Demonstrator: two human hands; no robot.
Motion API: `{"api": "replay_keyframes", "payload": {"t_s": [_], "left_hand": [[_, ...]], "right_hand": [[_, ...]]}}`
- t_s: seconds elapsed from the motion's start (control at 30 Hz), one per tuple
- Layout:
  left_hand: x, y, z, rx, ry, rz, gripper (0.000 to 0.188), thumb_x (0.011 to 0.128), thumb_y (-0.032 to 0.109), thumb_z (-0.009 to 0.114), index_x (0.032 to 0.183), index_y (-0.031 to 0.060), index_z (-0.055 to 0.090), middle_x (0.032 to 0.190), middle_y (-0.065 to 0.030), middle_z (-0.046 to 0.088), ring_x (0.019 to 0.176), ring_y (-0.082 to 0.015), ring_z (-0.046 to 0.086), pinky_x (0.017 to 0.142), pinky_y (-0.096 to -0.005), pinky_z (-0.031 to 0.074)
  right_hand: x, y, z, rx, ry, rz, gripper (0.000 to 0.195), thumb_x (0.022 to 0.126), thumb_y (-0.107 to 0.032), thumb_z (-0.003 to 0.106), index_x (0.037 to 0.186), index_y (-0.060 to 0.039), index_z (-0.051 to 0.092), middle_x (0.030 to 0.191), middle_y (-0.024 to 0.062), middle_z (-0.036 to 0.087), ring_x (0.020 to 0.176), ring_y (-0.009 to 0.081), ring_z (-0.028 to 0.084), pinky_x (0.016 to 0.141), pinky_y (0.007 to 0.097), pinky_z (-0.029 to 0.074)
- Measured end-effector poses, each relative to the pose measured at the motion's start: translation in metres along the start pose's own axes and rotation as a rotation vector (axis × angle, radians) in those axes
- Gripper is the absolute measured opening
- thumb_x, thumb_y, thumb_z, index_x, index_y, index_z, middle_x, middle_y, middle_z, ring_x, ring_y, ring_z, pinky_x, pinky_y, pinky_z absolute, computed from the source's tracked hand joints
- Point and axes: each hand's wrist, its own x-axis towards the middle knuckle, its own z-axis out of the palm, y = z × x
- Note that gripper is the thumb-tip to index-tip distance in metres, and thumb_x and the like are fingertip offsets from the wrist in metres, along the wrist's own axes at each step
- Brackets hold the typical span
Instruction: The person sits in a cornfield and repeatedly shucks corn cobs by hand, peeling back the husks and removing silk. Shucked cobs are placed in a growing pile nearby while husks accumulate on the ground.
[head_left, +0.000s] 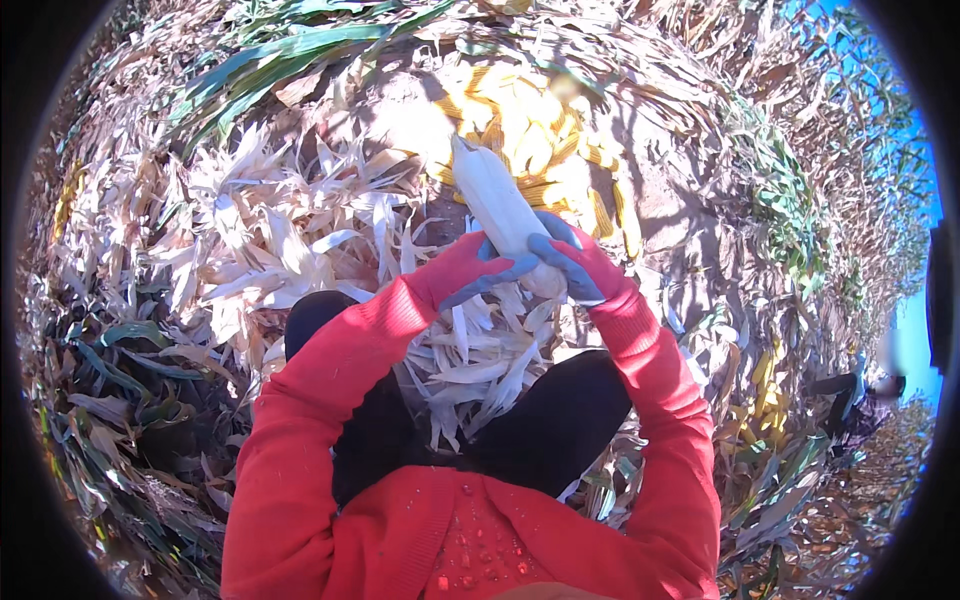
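Note:
A corn ear in its pale husk (495, 199) is held in both gloved hands above my bent legs, its narrow tip pointing up and to the left. My left hand (472, 271), in a red and grey glove, closes round the ear's lower left side. On the right side, my right hand (574, 259) grips it near the thick base, in a matching glove. Just beyond the hands lies a heap of husked yellow corn ears (540, 142), partly washed out by sunlight. Loose dry husks (472, 367) cover the ground between my legs.
A large pile of stripped husks (262, 225) spreads at the left. Green corn leaves (292, 60) lie at the top left. More yellow ears (766, 397) are on the ground at the right, near another person (862, 405). Standing corn stalks (847, 112) rise at the upper right.

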Motion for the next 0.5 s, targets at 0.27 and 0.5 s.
{"api": "replay_keyframes", "payload": {"t_s": [0.27, 0.5], "left_hand": [[-0.005, 0.015, -0.023, -0.133, 0.079, 0.117, 0.036, 0.087, 0.019, 0.067, 0.118, 0.0014, 0.060, 0.106, -0.0066, 0.065, 0.098, -0.0153, 0.061, 0.092, -0.0322, 0.047], [-0.002, 0.000, -0.020, -0.079, 0.113, 0.027, 0.065, 0.065, 0.011, 0.084, 0.124, 0.0019, 0.058, 0.104, -0.0050, 0.067, 0.093, -0.0112, 0.064, 0.079, -0.0291, 0.054]], "right_hand": [[0.019, 0.024, 0.019, -0.645, 0.292, -0.099, 0.041, 0.099, -0.019, 0.051, 0.136, -0.0009, 0.050, 0.109, 0.0155, 0.069, 0.102, 0.0229, 0.066, 0.089, 0.0303, 0.049], [0.004, 0.013, -0.003, -0.129, 0.471, -0.294, 0.048, 0.097, -0.018, 0.054, 0.139, 0.0026, 0.044, 0.117, 0.0123, 0.065, 0.106, 0.0182, 0.063, 0.093, 0.0303, 0.049]]}}
